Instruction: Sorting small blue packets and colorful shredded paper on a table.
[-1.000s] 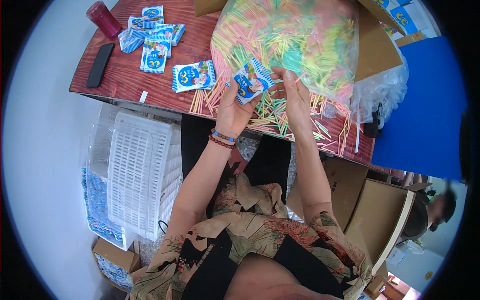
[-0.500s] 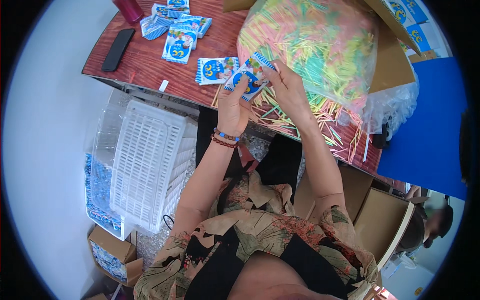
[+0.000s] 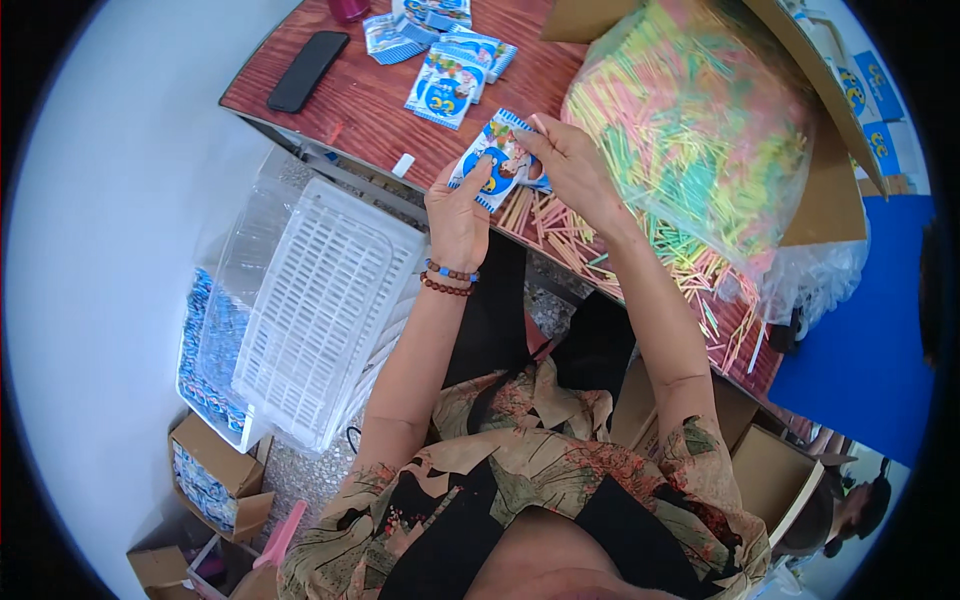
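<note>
Both hands have drawn back from the straw bag toward the near counter edge since half a second ago, the blue-and-white sachet [image 3: 497,160] now held lower and clear of the bag; the left hand [image 3: 458,215] closes its grip on the sachet's lower edge, thumb on its face, while the right hand [image 3: 575,165] pinches the upper right corner together with one thin pink straw [image 3: 537,124]; one sachet in hand, several more, too overlapped to count, lying on the wooden counter [image 3: 350,105] left of it; one black phone [image 3: 307,70] farther left of the sachet; one clear bag of coloured straws [image 3: 700,130] right of it, loose straws [image 3: 600,255] scattered below; one white slatted crate [image 3: 320,310] below the counter.
</note>
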Demonstrator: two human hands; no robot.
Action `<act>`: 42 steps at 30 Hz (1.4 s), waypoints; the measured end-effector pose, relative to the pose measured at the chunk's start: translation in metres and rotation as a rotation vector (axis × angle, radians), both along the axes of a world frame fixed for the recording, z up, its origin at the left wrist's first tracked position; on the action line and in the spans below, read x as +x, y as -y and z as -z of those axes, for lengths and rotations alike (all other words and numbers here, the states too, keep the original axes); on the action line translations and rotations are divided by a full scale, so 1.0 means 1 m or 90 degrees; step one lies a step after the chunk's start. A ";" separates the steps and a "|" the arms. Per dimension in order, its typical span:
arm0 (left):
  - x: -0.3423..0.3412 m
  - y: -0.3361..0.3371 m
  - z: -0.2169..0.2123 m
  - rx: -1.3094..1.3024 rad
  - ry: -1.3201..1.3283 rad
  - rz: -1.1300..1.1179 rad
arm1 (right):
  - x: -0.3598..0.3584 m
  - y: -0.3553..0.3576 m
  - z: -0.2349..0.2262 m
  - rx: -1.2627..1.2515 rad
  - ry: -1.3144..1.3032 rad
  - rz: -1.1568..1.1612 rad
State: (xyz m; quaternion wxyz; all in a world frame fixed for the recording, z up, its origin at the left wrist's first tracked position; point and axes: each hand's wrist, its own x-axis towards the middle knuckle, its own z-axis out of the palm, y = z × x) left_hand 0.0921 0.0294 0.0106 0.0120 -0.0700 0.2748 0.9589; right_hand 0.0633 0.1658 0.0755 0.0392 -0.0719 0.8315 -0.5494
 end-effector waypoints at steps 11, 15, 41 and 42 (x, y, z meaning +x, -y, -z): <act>-0.042 0.054 0.003 -0.459 -0.075 -0.287 | -0.098 0.045 0.034 -0.054 -0.011 -0.011; -0.055 0.053 0.022 -1.102 -0.209 -0.278 | -0.134 0.045 0.058 0.131 -0.090 -0.031; -0.062 0.020 0.010 -1.345 -0.408 -0.416 | 0.110 -0.114 0.016 0.448 -0.193 0.213; -0.063 0.021 0.011 -1.348 -0.416 -0.417 | 0.108 -0.110 0.014 0.410 -0.208 0.204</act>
